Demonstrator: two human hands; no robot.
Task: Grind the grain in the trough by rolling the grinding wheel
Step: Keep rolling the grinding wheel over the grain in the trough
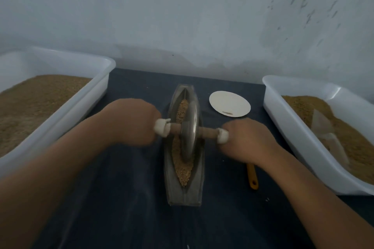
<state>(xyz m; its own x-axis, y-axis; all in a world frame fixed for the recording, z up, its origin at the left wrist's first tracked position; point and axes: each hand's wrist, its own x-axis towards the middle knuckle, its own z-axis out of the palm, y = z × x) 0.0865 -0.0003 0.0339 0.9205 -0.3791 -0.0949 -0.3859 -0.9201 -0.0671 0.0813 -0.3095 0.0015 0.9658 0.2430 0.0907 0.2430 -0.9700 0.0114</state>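
A long, boat-shaped grey trough (199, 178) lies lengthwise in the middle of the dark cloth. Tan grain (183, 170) fills its groove. A metal grinding wheel (189, 133) stands upright in the groove near the trough's middle, on a wooden axle with white-wrapped ends. My left hand (131, 121) grips the axle's left end. My right hand (244, 139) grips the right end. Both hands are blurred.
A large white tub (101, 85) of tan grain stands at the left, another white tub (283, 117) with grain and a clear bag at the right. A small white plate (229, 103) lies beyond my right hand. A yellow handle (252, 178) lies right of the trough.
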